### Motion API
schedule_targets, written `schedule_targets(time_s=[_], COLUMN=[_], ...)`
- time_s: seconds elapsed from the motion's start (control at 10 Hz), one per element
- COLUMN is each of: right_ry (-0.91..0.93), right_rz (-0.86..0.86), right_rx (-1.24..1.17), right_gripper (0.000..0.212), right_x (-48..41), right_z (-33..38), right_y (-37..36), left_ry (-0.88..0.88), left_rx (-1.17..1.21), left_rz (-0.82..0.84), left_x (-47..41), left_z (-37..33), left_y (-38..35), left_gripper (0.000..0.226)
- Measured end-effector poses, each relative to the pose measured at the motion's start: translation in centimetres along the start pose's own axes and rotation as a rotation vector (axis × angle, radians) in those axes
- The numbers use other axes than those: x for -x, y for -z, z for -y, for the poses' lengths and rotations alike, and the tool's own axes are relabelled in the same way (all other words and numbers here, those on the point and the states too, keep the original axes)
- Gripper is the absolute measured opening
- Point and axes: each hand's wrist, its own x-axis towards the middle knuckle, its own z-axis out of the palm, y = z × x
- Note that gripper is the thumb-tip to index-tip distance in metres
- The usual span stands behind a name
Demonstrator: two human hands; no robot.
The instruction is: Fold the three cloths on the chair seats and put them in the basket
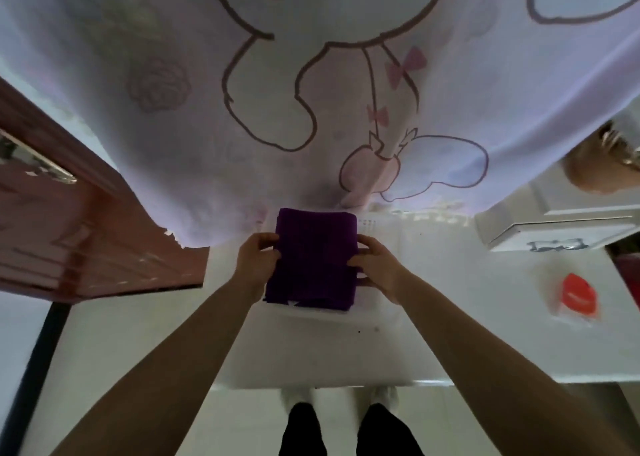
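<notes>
- I am watching a purple cloth (313,258), folded into a thick pad, sitting mid-frame over a white top (311,351), just in front of a hanging cartoon sheet (173,144).
- I am seeing the left hand (256,261) gripping the cloth's left edge, thumb on top and the rest curled round the side.
- I am seeing the right hand (377,268) pinching the right edge, fingers curled over the top layer.
- I am not able to tell whether the pad is resting on the top or being held just clear of it.
- I am judging the cloth as light, soft and floppy, with nothing fragile or slippery about it. The layers are likely to slide apart or sag if it is taken by one corner.
- I am reckoning the best hold is the one in use: both long edges clamped through every layer, or a flat palm underneath for the carry.
- I am reading the long axis as running straight away from the person, toward the sheet.
- I am noting that the far short end looks like a rounded, closed fold, while the near end is showing loose corners and a little white between them.
- I am not seeing a basket or the other cloths anywhere in view.
</notes>
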Motion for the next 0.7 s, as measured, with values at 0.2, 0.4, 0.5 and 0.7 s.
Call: schedule_targets(time_s=[0.2, 0.4, 0.5, 0.7], right_ry=[-0.042, 0.023, 0.055, 0.15], right_rz=[-0.126, -0.237, -0.263, -0.252], right_rx=[0.009, 0.256, 0.336, 0.722], right_gripper=[0.06, 0.061, 0.058, 0.056], right_x=[-3.7, -4.5, -4.4, -3.4], right_z=[-3.8, -5.3, -5.5, -4.9], right_y=[-1.6, -2.2, -2.4, -3.1], left_ry=[-0.064, -0.144, -0.158, -0.265], left_rx=[-0.212, -0.383, -0.338, -0.503], left_rz=[-0.006, 0.054, 0.062, 0.155], left_x=[-3.7, -4.4, -4.2, -4.1], left_z=[3.7, 6.9, 7.3, 5.9], left_y=[-1.1, -2.3, -2.3, -1.3], left_gripper=[0.034, 0.035, 0.035, 0.045])
